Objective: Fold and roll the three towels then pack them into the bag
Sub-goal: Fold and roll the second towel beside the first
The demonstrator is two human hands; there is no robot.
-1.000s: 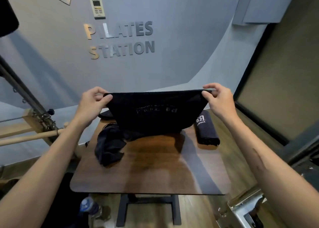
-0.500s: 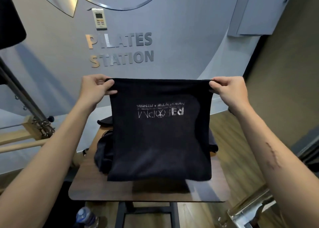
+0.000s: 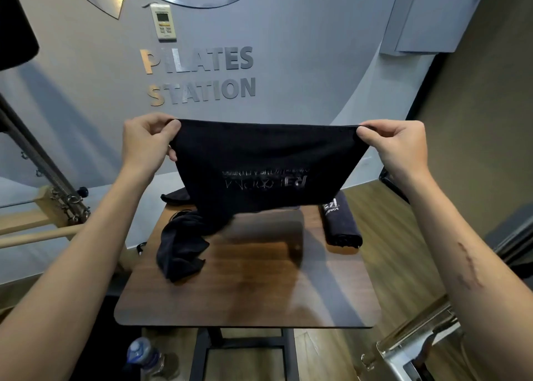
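Note:
I hold a black towel (image 3: 265, 161) with pale upside-down lettering stretched in the air above the far half of the wooden table (image 3: 251, 288). My left hand (image 3: 145, 145) pinches its top left corner. My right hand (image 3: 399, 147) pinches the top right corner. The towel's lower edge swings away from me over the table. A crumpled black towel (image 3: 180, 243) lies on the table's left side. A rolled dark towel (image 3: 341, 226) with a white logo lies at the table's right edge. Dark fabric (image 3: 174, 197), perhaps the bag, shows behind the held towel.
A grey wall with metal lettering and a white remote (image 3: 163, 21) rises behind the table. Wooden and metal exercise equipment (image 3: 57, 204) stands at the left. A water bottle (image 3: 142, 354) sits on the floor by the table leg. A metal frame (image 3: 415, 343) is at lower right.
Half a second ago the towel hung flat and full length in front of me. Now its lower part has swung away over the table, uncovering the table's near half and the rolled towel.

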